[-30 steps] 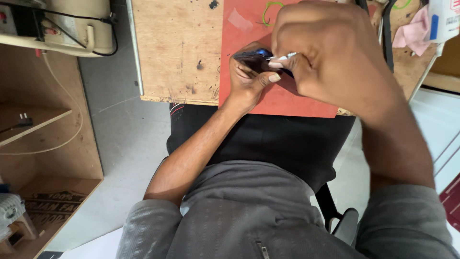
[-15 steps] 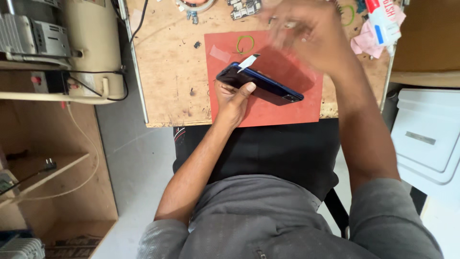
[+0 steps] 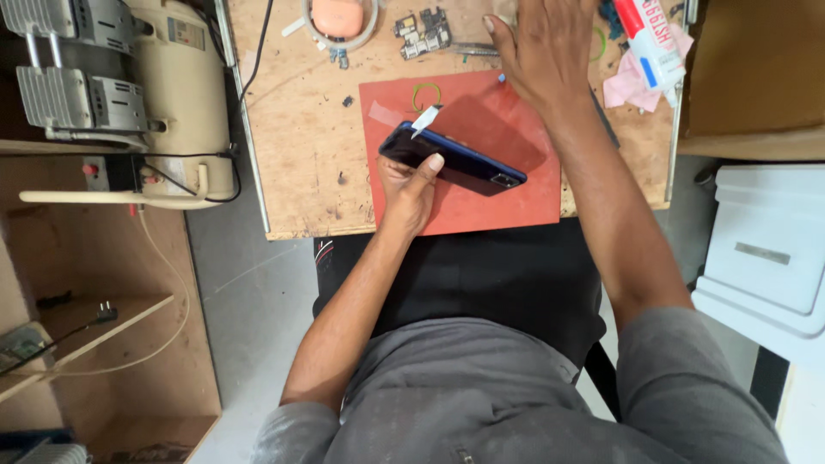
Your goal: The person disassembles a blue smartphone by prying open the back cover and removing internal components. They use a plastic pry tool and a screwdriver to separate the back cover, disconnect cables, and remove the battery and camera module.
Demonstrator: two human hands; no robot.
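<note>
**Phone held on the red mat, other hand reaching up the bench**

The red mat (image 3: pixel 481 206) lies on the near part of the wooden bench (image 3: pixel 292 129), and everything here is placed from it. Over the mat's middle, the left hand (image 3: pixel 411 185) holds a dark blue phone (image 3: pixel 451 157), which lies tilted across the mat with its upper-left end raised. The fingers curl under the phone from the near side and the thumb presses on its top face, so the hand is closed around it. A small white tab (image 3: pixel 424 120) sticks out from the phone's upper edge, just over the mat.

The right hand (image 3: pixel 543 53) is beyond the mat's far right corner, flat with the fingers spread and stretched away from the body. It grips nothing that can be seen; its fingertips run out of the top of the view, so whether they touch anything there cannot be told.

Beyond the mat's far edge lie a small circuit board (image 3: pixel 423 33) and an orange object inside a pale ring (image 3: pixel 338 19). To the mat's right sit a white and red tube (image 3: pixel 650 43) and a pink cloth (image 3: pixel 632 84). Well to the left of the mat, off the bench, stands a cream-coloured machine (image 3: pixel 129 94).
</note>
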